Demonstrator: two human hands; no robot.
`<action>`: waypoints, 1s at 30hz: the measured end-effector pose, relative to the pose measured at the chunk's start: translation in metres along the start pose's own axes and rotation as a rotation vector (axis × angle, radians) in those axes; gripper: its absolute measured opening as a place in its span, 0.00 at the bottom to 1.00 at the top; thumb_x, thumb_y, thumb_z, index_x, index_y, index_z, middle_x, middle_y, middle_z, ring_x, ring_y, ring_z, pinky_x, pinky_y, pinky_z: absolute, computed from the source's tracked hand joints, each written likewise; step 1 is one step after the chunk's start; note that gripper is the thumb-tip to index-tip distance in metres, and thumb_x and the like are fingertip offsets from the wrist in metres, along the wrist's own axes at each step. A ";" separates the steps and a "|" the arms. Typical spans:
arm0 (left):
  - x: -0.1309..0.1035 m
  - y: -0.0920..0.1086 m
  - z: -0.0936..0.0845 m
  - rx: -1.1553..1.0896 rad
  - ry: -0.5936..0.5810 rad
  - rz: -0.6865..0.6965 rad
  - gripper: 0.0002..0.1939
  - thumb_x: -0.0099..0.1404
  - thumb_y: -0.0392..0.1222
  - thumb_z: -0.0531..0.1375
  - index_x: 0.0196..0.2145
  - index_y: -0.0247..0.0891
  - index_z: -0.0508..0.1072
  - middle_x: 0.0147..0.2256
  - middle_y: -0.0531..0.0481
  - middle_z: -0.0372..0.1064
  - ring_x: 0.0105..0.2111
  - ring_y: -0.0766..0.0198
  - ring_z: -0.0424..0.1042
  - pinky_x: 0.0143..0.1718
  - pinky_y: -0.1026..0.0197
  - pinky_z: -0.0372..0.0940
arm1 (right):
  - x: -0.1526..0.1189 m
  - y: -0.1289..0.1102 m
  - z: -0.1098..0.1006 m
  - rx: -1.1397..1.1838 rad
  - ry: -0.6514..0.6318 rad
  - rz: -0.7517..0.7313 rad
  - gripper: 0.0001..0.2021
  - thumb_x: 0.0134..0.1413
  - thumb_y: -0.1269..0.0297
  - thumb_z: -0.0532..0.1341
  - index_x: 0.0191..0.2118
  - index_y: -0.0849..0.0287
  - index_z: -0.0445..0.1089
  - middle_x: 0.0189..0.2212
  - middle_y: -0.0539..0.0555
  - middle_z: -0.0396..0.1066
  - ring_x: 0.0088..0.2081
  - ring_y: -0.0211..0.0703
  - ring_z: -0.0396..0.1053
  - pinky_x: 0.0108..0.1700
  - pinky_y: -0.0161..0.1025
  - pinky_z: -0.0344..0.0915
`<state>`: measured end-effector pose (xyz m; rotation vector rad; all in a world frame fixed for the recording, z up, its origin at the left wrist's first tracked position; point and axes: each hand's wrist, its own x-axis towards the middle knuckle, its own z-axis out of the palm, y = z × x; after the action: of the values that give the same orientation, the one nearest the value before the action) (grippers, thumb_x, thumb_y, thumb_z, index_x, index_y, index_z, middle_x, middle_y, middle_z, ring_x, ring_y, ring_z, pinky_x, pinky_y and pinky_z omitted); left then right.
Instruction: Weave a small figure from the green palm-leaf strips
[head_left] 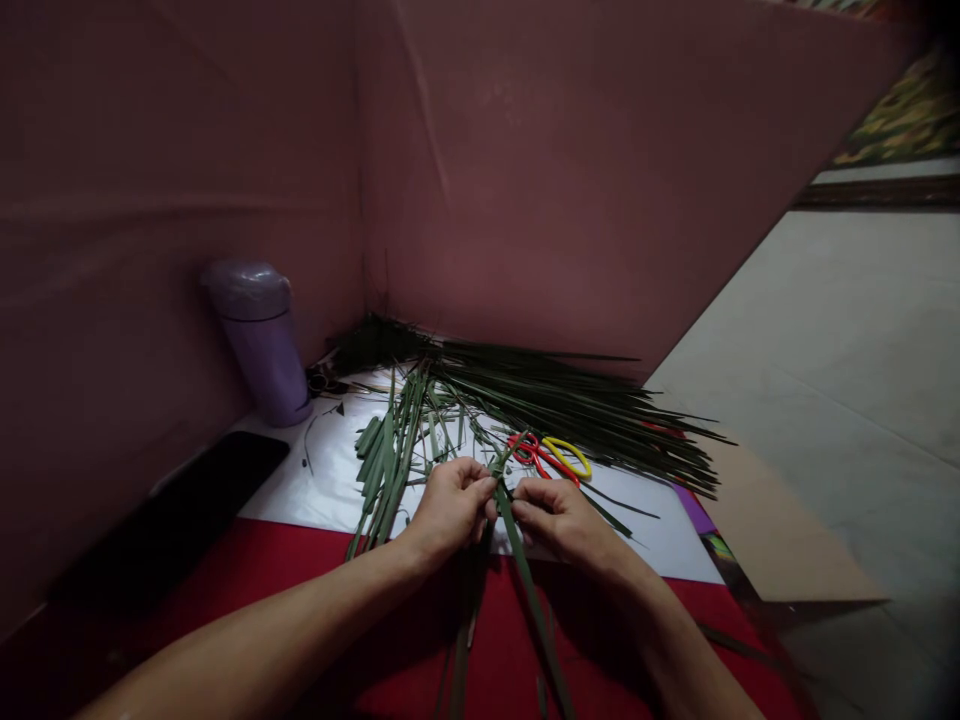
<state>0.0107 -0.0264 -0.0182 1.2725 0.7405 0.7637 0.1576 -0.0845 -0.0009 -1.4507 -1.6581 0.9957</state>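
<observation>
My left hand (pixel 456 503) pinches a small bundle of green leaf strips (pixel 529 580) near the middle of the view, fingers closed around its upper part. Close on its right, my right hand (pixel 551 510) has its thumb and fingers pressed together at the same strips. Long ends of the strips hang down toward me over the red cloth. Just behind my right hand lie scissors with red handles (pixel 525 447) and a yellow loop (pixel 568 456). The point where the strips cross is small and partly covered by my fingertips.
A white sheet (pixel 667 535) on red cloth (pixel 300 570) bears cut leaf pieces (pixel 373 460) and a large pile of long leaves (pixel 570 400). At left are a purple tumbler (pixel 268 360) and a dark flat object (pixel 187 510). Pink panels (pixel 525 180) rise behind.
</observation>
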 end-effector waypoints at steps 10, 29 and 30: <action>-0.001 0.000 0.003 -0.012 -0.079 0.027 0.10 0.56 0.46 0.55 0.27 0.36 0.60 0.16 0.58 0.60 0.09 0.76 0.53 0.10 0.71 0.47 | 0.004 -0.001 0.011 -0.091 0.249 -0.099 0.10 0.55 0.63 0.51 0.26 0.60 0.62 0.21 0.47 0.58 0.24 0.35 0.55 0.26 0.31 0.54; 0.002 0.006 -0.003 -0.078 -0.002 0.002 0.11 0.54 0.46 0.56 0.24 0.36 0.59 0.15 0.58 0.59 0.10 0.76 0.51 0.10 0.71 0.45 | 0.002 -0.003 0.017 -0.220 0.407 -0.187 0.07 0.54 0.65 0.52 0.33 0.59 0.67 0.29 0.53 0.66 0.32 0.41 0.63 0.34 0.37 0.59; 0.003 0.007 -0.004 -0.084 0.004 0.008 0.11 0.54 0.46 0.56 0.24 0.36 0.59 0.15 0.58 0.59 0.10 0.76 0.51 0.10 0.71 0.45 | 0.001 -0.005 0.018 -0.298 0.481 -0.249 0.07 0.53 0.66 0.53 0.36 0.58 0.67 0.33 0.54 0.67 0.36 0.44 0.63 0.38 0.39 0.59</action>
<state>0.0080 -0.0211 -0.0125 1.1996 0.6997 0.7960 0.1396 -0.0857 -0.0048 -1.4782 -1.6104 0.2380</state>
